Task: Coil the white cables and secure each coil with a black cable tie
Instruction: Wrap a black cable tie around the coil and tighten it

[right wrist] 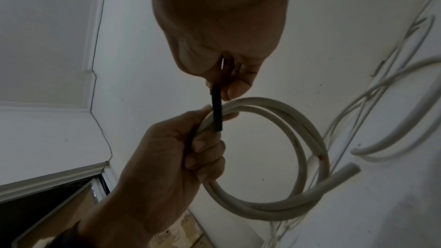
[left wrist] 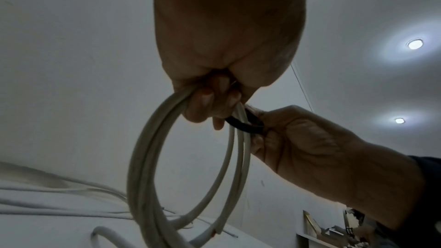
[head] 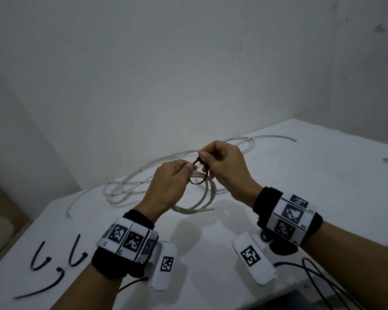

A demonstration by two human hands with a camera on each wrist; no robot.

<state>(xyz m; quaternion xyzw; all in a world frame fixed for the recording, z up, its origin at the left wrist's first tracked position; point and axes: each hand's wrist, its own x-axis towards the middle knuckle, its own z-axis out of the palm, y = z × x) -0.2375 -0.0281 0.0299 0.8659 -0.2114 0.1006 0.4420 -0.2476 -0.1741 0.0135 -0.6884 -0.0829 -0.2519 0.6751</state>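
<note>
A small coil of white cable [head: 202, 199] hangs above the white table [head: 323, 180], also seen as a ring in the left wrist view, coil [left wrist: 148, 157], and the right wrist view, coil [right wrist: 281, 157]. My left hand [head: 173, 177] grips the coil's top with curled fingers [left wrist: 205, 105]. A black cable tie [head: 198, 175] loops around the strands there; the tie [right wrist: 217, 112] runs up into my right hand [head: 220, 162], which pinches it. The tie [left wrist: 245, 122] sits between both hands.
Loose white cables [head: 130, 186] sprawl on the table behind the hands, toward the wall. Three spare black cable ties [head: 54, 262] lie at the table's front left. Thin black wires [head: 323, 280] trail off the front right.
</note>
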